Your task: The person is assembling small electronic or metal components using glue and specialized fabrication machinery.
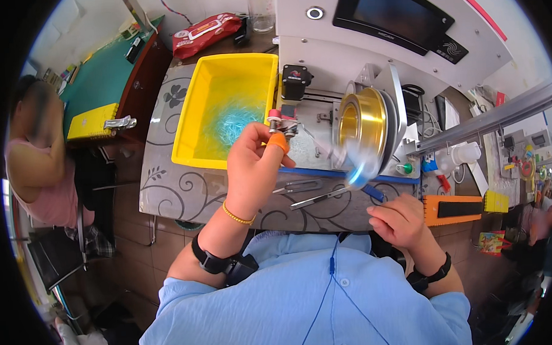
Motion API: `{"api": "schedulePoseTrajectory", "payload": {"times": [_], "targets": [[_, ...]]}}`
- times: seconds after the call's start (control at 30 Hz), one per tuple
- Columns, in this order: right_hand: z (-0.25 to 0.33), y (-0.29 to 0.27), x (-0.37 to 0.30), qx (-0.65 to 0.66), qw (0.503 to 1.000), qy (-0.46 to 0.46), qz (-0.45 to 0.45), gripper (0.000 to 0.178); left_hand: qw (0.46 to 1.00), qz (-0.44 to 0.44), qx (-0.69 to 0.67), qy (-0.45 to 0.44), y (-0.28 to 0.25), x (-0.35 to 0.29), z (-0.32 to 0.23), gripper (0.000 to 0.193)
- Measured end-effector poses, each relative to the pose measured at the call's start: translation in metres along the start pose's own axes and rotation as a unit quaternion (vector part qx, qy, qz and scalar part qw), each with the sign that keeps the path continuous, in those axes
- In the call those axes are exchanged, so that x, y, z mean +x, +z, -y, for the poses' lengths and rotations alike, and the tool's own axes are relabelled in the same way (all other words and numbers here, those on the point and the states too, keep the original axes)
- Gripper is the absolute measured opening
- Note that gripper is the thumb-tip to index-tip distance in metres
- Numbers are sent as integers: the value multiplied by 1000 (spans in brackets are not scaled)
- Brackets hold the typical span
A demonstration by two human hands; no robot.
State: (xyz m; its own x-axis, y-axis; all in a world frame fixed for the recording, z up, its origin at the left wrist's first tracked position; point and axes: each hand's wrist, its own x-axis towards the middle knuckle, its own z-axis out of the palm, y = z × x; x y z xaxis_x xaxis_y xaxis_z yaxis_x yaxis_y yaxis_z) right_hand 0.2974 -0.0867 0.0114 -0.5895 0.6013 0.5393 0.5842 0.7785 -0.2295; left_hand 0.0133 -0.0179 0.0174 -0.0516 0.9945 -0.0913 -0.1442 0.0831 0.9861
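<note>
My left hand (251,161) is raised at the machine's front, right of the yellow bin. An orange finger cover (279,142) sits on one digit. Its fingers pinch close under a small metal fitting with a red knob (274,113); what lies between them is hidden. Lower right, my right hand (402,220) has its fingers curled together, and I cannot make out what they hold. Near its fingertips is a dark blue strip (373,193). Just beyond, a light-blue shape (359,171) is smeared by motion, in front of the gold-coloured spool (377,123).
Light-blue strands (233,124) lie in the yellow bin (186,124). Tweezers (319,199) rest on the patterned table (167,191). A machine with a dark screen (392,13) stands behind. An orange block (432,211) is at right; another person (41,162) sits at left.
</note>
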Motion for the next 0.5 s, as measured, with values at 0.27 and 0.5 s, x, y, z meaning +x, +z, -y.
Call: {"api": "schedulePoseTrajectory", "payload": {"times": [0.27, 0.5], "targets": [[-13, 32, -70, 42, 990, 134, 3, 12, 992, -54, 84, 80, -2, 9, 20, 11], [-13, 33, -69, 54, 988, 144, -8, 13, 991, -55, 66, 105, -1, 10, 23, 9]]}}
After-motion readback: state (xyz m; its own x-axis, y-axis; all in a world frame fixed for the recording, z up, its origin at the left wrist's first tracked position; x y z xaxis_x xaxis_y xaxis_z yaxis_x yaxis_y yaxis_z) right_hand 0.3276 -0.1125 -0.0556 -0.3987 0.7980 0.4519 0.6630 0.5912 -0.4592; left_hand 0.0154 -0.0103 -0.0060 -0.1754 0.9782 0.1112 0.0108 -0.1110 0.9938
